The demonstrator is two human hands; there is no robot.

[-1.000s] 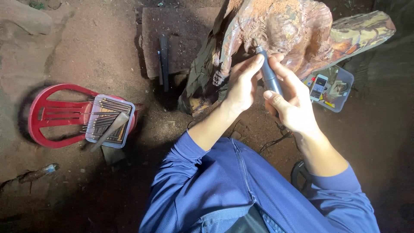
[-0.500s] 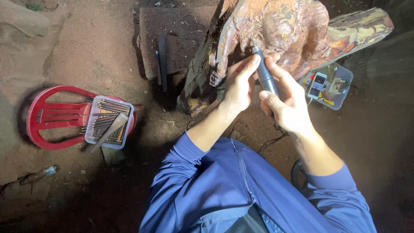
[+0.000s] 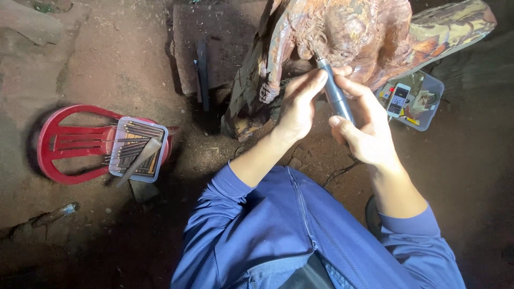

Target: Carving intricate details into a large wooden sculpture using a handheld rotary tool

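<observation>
A large reddish-brown carved wood piece (image 3: 364, 37) stands on the dirt floor ahead of me. My right hand (image 3: 364, 128) grips a grey pen-shaped rotary tool (image 3: 334, 93), whose tip touches the underside of the carving. My left hand (image 3: 300, 104) rests its fingers against the tool's front end and the wood beside it. Both my arms wear blue sleeves.
A red plastic stool (image 3: 64, 142) lies at the left with a clear tray of metal chisels (image 3: 134, 150) on it. A clear box (image 3: 415, 99) holding a phone and small items sits right of the carving. A flat wood slab (image 3: 203, 43) lies behind.
Both hands and the tool have shifted slightly upward and closer to the carving, with the tip now against the wood.
</observation>
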